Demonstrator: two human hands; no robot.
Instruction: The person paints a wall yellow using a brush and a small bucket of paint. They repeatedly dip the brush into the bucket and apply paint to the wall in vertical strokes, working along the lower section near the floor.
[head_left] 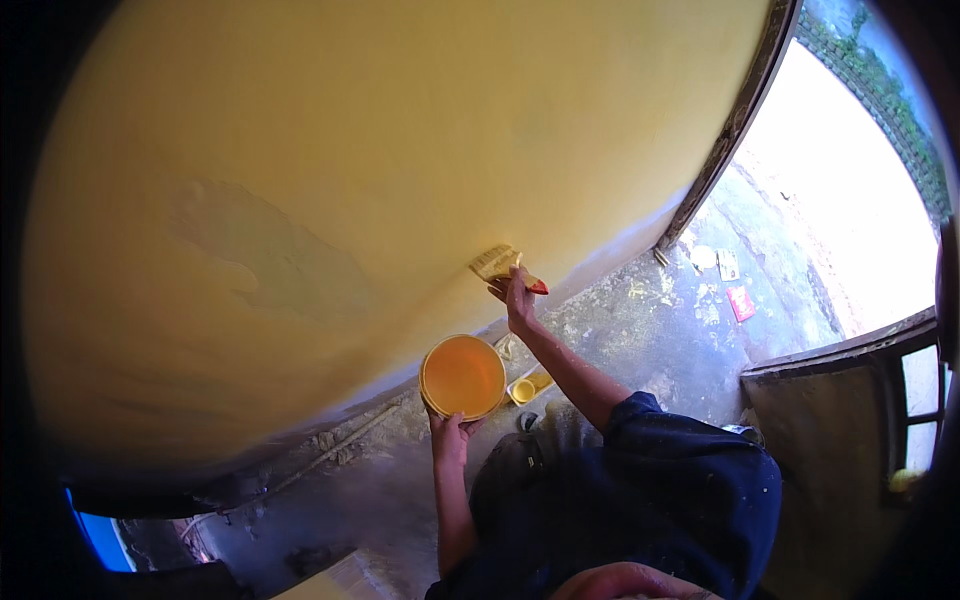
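A wide paintbrush point(497, 263) with pale bristles and a red-tipped handle is gripped in my right hand point(517, 300). Its bristles lie at the yellow wall point(400, 130); whether they press on it I cannot tell. Lower and to the left, my left hand point(452, 430) holds a round tub of orange-yellow paint point(463, 377) from below and the near side, its open top facing up. Most of the left fingers are hidden under the tub. A rough, darker patch point(265, 245) shows on the wall to the left.
On the paint-spotted floor point(610, 320) near my feet stands a small yellow container point(523, 391). A red packet point(740, 303) lies by the bright doorway at the right. A long stick point(340, 447) runs along the wall's foot. A windowed door point(850, 420) stands at the right.
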